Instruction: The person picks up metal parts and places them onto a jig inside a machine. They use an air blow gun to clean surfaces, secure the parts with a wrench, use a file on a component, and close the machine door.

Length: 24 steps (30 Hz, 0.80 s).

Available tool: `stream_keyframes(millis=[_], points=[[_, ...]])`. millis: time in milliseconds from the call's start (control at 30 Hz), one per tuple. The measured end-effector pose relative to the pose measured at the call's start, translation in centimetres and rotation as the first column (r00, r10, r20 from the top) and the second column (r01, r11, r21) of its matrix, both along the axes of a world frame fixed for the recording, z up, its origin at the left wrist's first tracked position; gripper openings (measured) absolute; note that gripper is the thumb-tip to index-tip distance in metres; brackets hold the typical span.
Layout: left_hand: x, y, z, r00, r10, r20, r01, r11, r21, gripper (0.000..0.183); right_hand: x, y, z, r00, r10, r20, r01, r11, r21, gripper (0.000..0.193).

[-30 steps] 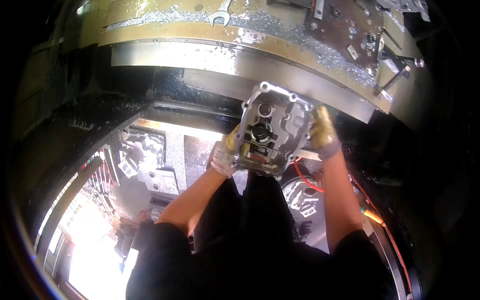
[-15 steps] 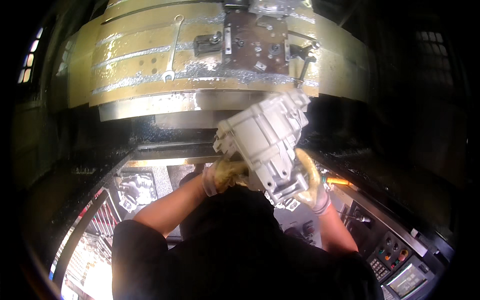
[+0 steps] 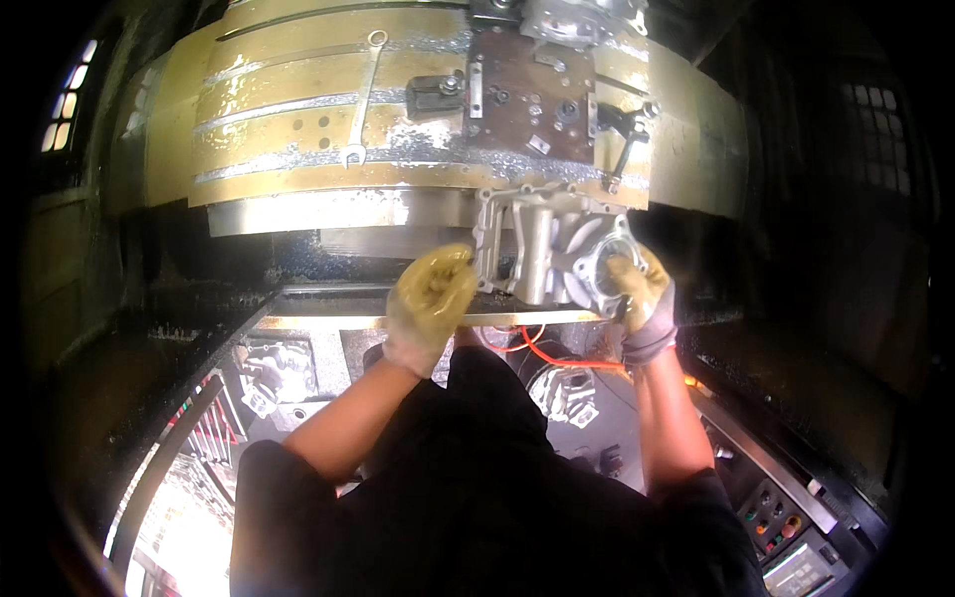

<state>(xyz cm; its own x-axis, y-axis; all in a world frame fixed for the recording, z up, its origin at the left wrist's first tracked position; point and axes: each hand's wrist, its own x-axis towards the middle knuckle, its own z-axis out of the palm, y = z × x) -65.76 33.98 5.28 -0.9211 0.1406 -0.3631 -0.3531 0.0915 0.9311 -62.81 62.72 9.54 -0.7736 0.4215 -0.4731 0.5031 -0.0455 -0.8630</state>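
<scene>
A grey cast metal housing point(image 3: 539, 254) hangs just in front of the machine table, its ribbed, hollow side and round flanged opening facing up. My right hand point(image 3: 645, 298), in a yellow-coated glove, grips it at the ring, with fingers reaching into the opening. Close by the housing's left edge is my left hand point(image 3: 434, 298), gloved too, with its fingers loosely bent and nothing visible in them. Whether its fingertips touch the edge I cannot tell. Beyond the housing, a dark fixture plate point(image 3: 532, 95) with bolts and small blocks is fixed on the table.
A combination wrench point(image 3: 364, 99) lies on the slotted machine table point(image 3: 269, 149). Clamps point(image 3: 436, 97) flank the plate, and another metal part point(image 3: 582, 20) sits at its far end. Below are more castings point(image 3: 279, 376), an orange hose point(image 3: 567, 361) and a control panel point(image 3: 776, 517) at lower right.
The housing has been turned over, from its closed outer face to its hollow side, and lies more level. My left hand has come away to its left side; my right hand has moved up to the ring.
</scene>
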Motion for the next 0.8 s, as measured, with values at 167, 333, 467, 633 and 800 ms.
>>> stream_keyframes(millis=[167,333,467,633,800], points=[[-5.0,3.3,-0.7,0.992,-0.114,-0.047,0.116,0.992,0.054,0.06,-7.7,-0.7,1.7,0.996,0.036,-0.084,-0.043,0.996,-0.081,0.036],[-11.9,5.7,-1.9,0.98,-0.194,0.035,0.176,0.941,0.29,0.058,-15.7,0.9,0.6,0.993,0.094,0.065,-0.109,0.952,0.285,0.043],[-17.3,5.8,-4.0,0.985,-0.129,-0.119,0.147,0.975,0.165,0.054,-21.2,-2.5,2.8,0.999,0.031,0.037,-0.037,0.982,0.186,0.053],[-20.8,6.5,-3.9,0.981,-0.192,-0.026,0.188,0.906,0.379,0.052,-25.4,-0.8,1.5,0.991,0.039,0.131,-0.069,0.97,0.234,0.033],[-21.9,7.6,-6.6,0.97,-0.152,-0.191,0.19,0.961,0.2,0.049,-26.8,0.2,0.2,0.989,0.003,0.15,-0.042,0.965,0.257,0.025]])
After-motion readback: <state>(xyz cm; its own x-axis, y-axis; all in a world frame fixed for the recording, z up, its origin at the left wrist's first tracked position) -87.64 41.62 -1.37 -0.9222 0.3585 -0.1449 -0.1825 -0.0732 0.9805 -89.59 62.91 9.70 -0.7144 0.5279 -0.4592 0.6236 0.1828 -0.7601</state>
